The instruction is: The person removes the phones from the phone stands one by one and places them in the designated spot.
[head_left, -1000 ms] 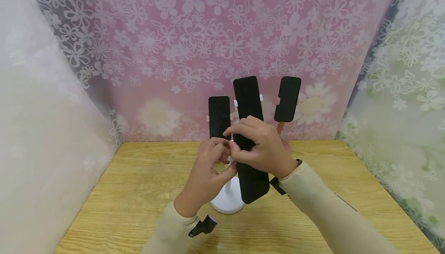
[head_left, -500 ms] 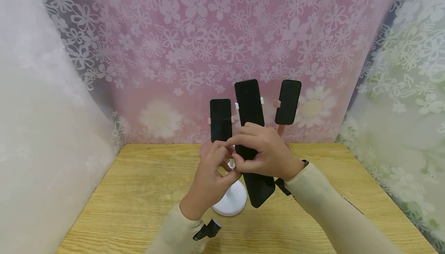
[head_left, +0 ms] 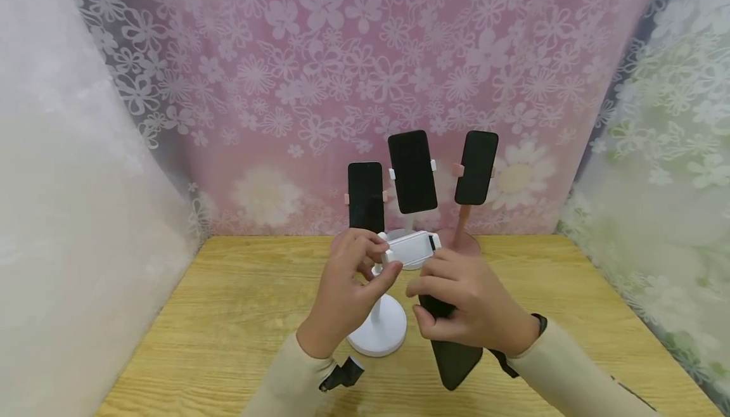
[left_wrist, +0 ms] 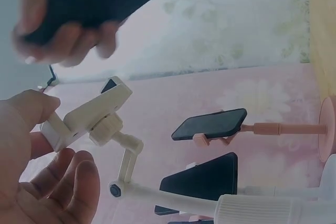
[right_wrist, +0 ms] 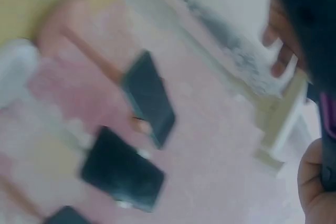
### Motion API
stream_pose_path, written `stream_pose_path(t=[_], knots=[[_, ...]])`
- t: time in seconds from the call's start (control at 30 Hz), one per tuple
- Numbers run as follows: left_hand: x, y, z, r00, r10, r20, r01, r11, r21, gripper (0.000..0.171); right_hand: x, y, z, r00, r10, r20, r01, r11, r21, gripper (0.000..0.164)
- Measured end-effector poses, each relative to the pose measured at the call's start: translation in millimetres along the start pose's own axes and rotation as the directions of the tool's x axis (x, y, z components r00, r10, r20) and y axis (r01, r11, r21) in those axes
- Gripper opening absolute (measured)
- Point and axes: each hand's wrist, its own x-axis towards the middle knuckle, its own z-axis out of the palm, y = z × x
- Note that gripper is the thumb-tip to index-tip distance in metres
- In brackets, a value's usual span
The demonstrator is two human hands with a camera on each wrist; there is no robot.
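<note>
In the head view my left hand (head_left: 345, 290) pinches the near-left end of the white clamp of a phone stand (head_left: 412, 249), which stands on a round white base. The clamp's face is bare. In the left wrist view, thumb and fingers lie around the clamp's end (left_wrist: 58, 129), and a jointed arm runs off behind it. My right hand (head_left: 470, 300) grips a black smartphone (head_left: 459, 363), held tilted to the lower right of the clamp and apart from it. Part of this phone is hidden under the fingers. The right wrist view is blurred.
Behind the hands stand three phones in stands: a left phone (head_left: 365, 195) in pink clips, a middle phone (head_left: 413, 173) in white clips, and a right phone (head_left: 476, 166) on a pink stand. A floral curtain (head_left: 319, 87) backs the wooden table (head_left: 245, 315).
The right hand has pulled the smartphone away from the clamp, to the right and toward the person. The clamp, covered before, now shows. My left hand stays at the clamp.
</note>
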Motion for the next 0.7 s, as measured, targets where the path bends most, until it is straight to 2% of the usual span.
stream_pose_path(t=[0.1,0.17,0.27,0.43,0.6,0.7], knots=[[-0.2,0.3,1.0,1.000,-0.010,0.002,0.010,1.000,-0.005,0.016,-33,1,-2,0.995,0.089,0.054,-0.088,0.996,-0.008,0.022],[0.2,-0.2,1.5,1.000,-0.005,0.001,0.005,1.000,-0.005,0.016,-56,7,-4,0.980,0.168,0.107,-0.166,0.986,-0.028,0.016],[2.3,-0.6,1.8,1.000,0.000,0.000,0.000,1.000,-0.018,0.015,-90,21,-5,0.944,0.283,0.168,-0.273,0.958,-0.083,0.008],[3.2,-1.9,1.5,1.000,-0.004,-0.010,0.004,1.000,-0.031,0.013,-139,48,0,0.875,0.424,0.233,-0.386,0.902,-0.191,0.024],[1.3,-1.0,0.3,1.000,-0.010,-0.019,0.009,1.000,-0.027,0.013,-173,65,7,0.800,0.536,0.270,-0.467,0.838,-0.282,0.023],[1.3,0.7,0.7,1.000,-0.010,-0.009,0.010,0.999,-0.039,0.013,-186,71,10,0.769,0.572,0.285,-0.493,0.815,-0.305,0.019]])
